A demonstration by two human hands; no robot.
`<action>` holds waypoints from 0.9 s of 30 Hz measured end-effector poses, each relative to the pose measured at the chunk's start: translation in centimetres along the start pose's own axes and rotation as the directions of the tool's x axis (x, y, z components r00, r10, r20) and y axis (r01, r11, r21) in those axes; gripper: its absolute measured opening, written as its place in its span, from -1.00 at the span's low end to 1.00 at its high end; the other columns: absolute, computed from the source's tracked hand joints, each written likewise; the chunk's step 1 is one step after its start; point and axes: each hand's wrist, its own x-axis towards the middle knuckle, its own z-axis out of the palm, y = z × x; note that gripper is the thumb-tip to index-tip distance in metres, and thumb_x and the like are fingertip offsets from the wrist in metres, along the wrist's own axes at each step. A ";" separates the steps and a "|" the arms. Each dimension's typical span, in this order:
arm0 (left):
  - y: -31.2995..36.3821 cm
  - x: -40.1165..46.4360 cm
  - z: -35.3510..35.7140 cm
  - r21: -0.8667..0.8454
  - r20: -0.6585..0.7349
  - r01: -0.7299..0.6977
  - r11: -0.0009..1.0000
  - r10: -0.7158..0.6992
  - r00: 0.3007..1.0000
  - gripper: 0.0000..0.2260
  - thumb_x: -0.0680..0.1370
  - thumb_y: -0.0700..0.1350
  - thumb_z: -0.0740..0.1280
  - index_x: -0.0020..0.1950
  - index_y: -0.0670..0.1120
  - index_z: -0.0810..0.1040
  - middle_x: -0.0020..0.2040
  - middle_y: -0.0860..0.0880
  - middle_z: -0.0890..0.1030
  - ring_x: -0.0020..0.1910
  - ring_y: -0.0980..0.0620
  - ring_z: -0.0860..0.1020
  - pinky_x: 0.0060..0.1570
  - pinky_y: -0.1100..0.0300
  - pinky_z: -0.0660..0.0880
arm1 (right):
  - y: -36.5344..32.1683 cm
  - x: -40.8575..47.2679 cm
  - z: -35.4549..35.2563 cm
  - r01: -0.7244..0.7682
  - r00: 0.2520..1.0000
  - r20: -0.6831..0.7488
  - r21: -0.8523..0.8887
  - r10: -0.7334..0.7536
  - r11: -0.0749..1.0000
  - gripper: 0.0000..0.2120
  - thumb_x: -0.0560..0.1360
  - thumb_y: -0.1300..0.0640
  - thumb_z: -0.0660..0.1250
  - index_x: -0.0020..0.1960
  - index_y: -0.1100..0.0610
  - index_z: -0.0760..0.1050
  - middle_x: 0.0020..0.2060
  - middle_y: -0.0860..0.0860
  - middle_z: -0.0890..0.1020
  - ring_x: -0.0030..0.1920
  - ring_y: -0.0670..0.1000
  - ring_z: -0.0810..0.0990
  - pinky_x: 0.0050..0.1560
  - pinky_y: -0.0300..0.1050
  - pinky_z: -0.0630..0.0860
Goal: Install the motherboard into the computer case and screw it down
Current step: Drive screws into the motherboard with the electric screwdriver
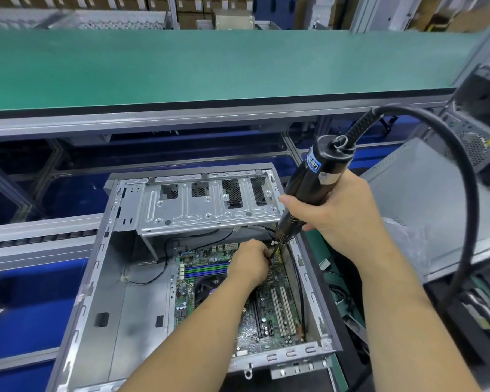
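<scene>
Motherboard [269, 315] is lying flat inside the open computer case [119, 292], down in the right half of it, under the silver drive cage [207, 205] that is spanning the far end. From my seat I am seeing the right hand [337, 205] wrapping its fingers and thumb round the black electric screwdriver [309, 182], so that grip is closing fully on the tool's barrel. The screwdriver is tilting, its top leaning toward the right, and its bit [272, 251] is pointing down at the far right part of the board. A thick black cable [464, 193] is looping out of the tool's top and down the right side.

The left hand [249, 263] is reaching across the board with its fingers curling in right at the bit; I am reading that grip as pinching around the bit's lower end, though the tip and any screw there are too small for me to make out. Green and blue memory slots [207, 268] are showing just left of that hand, and white expansion slots [283, 309] are running along the nearer right part of the board. A thin black wire [153, 278] is trailing across the case floor. Beyond the case, a green conveyor belt [210, 66] is crossing the view.
</scene>
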 end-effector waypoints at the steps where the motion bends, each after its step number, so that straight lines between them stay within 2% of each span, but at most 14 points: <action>1: 0.0 0.0 0.1 -0.002 -0.004 0.002 1.000 -0.002 1.000 -0.84 0.54 -0.23 0.37 0.01 -0.03 0.69 0.05 -0.10 0.67 0.01 -0.16 0.61 0.03 0.00 0.57 | 0.1 0.0 0.0 0.001 1.000 -0.003 0.004 -0.001 1.000 -0.69 0.35 -0.01 0.60 -0.03 0.06 0.58 -0.23 -0.08 0.71 -0.21 -0.01 0.70 -0.20 0.11 0.67; 6: 0.0 -0.1 0.3 0.011 -0.008 -0.003 1.000 0.003 1.000 -0.89 0.55 -0.20 0.37 -0.08 -0.04 0.68 -0.07 -0.10 0.66 -0.11 -0.18 0.60 -0.05 -0.03 0.60 | 0.2 -0.1 -0.1 -0.006 1.000 -0.012 0.028 0.007 1.000 -0.70 0.35 -0.01 0.61 -0.04 0.06 0.58 -0.24 -0.08 0.71 -0.21 0.00 0.70 -0.23 0.11 0.68; 10: 0.0 0.0 0.2 -0.015 -0.040 -0.009 1.000 0.009 0.999 -0.87 0.56 -0.18 0.36 -0.02 0.01 0.69 -0.03 -0.04 0.66 -0.07 -0.12 0.60 -0.05 0.05 0.55 | 0.5 -0.1 0.0 -0.007 1.000 -0.012 0.039 0.008 0.999 -0.70 0.35 -0.01 0.60 -0.05 0.05 0.56 -0.25 -0.07 0.71 -0.26 0.02 0.70 -0.28 0.08 0.67; 14: -0.1 -0.1 0.3 0.003 -0.059 -0.034 0.999 0.035 0.998 -0.87 0.57 -0.19 0.36 -0.03 0.00 0.68 -0.04 -0.04 0.66 -0.11 -0.09 0.55 -0.10 0.07 0.52 | 0.6 -0.2 0.0 -0.004 1.000 -0.007 0.048 0.005 0.999 -0.70 0.36 0.00 0.60 -0.04 0.06 0.56 -0.25 -0.08 0.71 -0.26 0.03 0.70 -0.30 0.08 0.67; 21: -0.1 0.0 0.2 -0.006 -0.050 -0.040 0.999 0.039 0.998 -0.87 0.58 -0.18 0.35 0.04 -0.03 0.68 0.05 -0.06 0.65 0.02 -0.13 0.58 -0.06 0.08 0.50 | 0.7 -0.3 0.0 0.000 1.000 -0.010 0.057 0.001 0.998 -0.68 0.36 -0.02 0.58 -0.02 0.09 0.55 -0.24 -0.07 0.71 -0.32 0.06 0.70 -0.36 0.04 0.66; 27: 0.2 -0.5 0.2 0.037 -0.032 -0.052 0.998 0.053 0.998 -0.93 0.56 -0.14 0.34 -0.06 -0.03 0.62 -0.08 -0.07 0.64 -0.10 -0.16 0.59 -0.11 0.02 0.57 | 0.7 -0.2 0.0 0.005 1.000 -0.011 0.060 -0.005 0.998 -0.68 0.35 -0.03 0.58 -0.02 0.06 0.54 -0.24 -0.09 0.70 -0.31 0.06 0.70 -0.37 0.01 0.66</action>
